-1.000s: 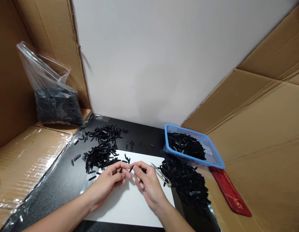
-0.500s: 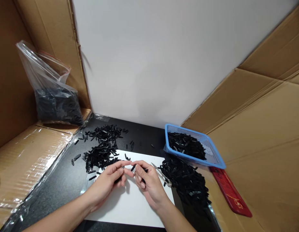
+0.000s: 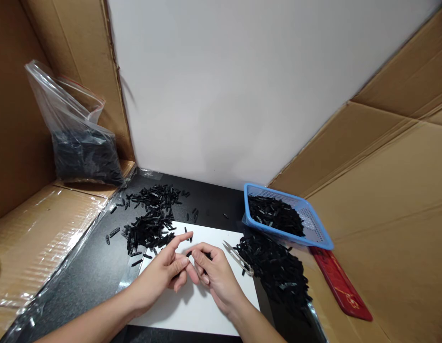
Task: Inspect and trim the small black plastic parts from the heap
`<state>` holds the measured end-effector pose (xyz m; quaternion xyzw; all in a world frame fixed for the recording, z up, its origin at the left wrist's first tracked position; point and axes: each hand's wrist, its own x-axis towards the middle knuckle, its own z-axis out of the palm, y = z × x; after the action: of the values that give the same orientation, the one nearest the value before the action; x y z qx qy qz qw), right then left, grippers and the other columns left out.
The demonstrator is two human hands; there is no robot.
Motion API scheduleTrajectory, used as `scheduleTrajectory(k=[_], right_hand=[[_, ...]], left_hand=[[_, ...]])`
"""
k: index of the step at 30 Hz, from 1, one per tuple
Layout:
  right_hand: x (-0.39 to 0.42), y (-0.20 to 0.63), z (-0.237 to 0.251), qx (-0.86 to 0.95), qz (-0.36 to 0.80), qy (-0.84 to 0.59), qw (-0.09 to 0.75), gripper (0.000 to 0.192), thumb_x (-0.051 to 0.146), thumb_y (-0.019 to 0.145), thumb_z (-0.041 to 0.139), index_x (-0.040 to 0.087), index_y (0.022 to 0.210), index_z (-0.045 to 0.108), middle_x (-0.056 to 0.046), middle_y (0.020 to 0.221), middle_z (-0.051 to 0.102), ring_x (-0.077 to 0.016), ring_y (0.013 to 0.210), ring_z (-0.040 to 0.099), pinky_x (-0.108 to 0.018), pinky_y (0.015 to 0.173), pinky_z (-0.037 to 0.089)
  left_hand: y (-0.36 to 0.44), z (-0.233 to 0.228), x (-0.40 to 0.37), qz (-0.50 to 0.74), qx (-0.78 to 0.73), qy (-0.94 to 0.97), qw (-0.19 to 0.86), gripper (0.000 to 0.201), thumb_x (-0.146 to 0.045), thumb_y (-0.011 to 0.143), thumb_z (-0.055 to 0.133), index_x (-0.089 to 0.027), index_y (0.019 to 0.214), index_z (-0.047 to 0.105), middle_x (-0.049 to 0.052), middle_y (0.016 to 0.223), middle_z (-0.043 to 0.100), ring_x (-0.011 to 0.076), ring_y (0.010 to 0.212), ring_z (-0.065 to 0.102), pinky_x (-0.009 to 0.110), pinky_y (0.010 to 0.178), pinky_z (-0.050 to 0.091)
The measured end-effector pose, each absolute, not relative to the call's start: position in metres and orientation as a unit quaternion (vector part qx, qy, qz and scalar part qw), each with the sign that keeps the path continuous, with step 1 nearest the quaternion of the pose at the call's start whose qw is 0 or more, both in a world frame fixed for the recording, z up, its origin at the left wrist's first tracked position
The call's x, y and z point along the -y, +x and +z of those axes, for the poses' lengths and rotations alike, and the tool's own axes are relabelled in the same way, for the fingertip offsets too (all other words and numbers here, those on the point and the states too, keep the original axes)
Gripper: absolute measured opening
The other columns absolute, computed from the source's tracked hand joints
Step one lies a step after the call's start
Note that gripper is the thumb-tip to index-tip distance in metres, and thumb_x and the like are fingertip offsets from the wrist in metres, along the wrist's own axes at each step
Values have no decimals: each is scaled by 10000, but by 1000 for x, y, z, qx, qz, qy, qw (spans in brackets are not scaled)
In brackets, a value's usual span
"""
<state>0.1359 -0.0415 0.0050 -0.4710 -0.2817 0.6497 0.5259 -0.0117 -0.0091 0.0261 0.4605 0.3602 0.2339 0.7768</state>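
My left hand (image 3: 163, 274) and my right hand (image 3: 215, 274) meet over a white sheet (image 3: 192, 305) on the black table. Their fingertips pinch a small black plastic piece (image 3: 190, 254) between them; the left index finger sticks out straight. Metal thread snips (image 3: 238, 257) lie on the sheet just right of my right hand. A loose pile of black pieces (image 3: 149, 224) lies beyond my left hand. Another pile of black pieces (image 3: 276, 271) lies to the right of the sheet.
A blue mesh basket (image 3: 314, 228) holds more black pieces at the right. A clear plastic bag (image 3: 78, 138) of black parts leans on cardboard at the left. A red flat object (image 3: 340, 288) lies under the basket's edge. Cardboard walls stand on both sides.
Both hands drew slightly nearer me and closed together. My left index finger straightened out, and the black piece now sits lower between the fingertips.
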Motion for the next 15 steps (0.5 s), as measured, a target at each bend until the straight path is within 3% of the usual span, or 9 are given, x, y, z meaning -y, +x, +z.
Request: scheduleTrajectory(k=[4,7,11,15], right_hand=[[41,137,6,273,646,-477,530,307,432,705,780,144,735,677,86,452,420,-35,386,258,-197,388,134],[41,140,7,268,640,-476,541,296,424,709,777,155,711,654,85,461,426,-34,383,253,-195,382,127],[40,142,8,271,626,-483,549,302,429,707,773,159,691,637,85,461,430,-36,388,235,-192,379,132],[41,142,9,299,603,-501,544,287,435,737,731,166,701,639,82,474,427,-50,398,248,-191,381,166]], left_hand=[[-12,27,9,215,-362,443,792,726,-497,855,586,-171,1434,294,31,701,693,93,484,396,249,533,238],[-11,29,8,220,-379,416,797,609,-507,865,568,-197,1359,393,16,706,680,112,548,436,242,560,264],[-9,31,5,247,-405,394,787,320,-457,860,592,-193,1041,576,-12,721,654,106,604,450,235,636,327],[-7,33,2,234,-420,456,749,328,-479,814,642,-157,777,592,-7,711,645,91,584,407,216,589,291]])
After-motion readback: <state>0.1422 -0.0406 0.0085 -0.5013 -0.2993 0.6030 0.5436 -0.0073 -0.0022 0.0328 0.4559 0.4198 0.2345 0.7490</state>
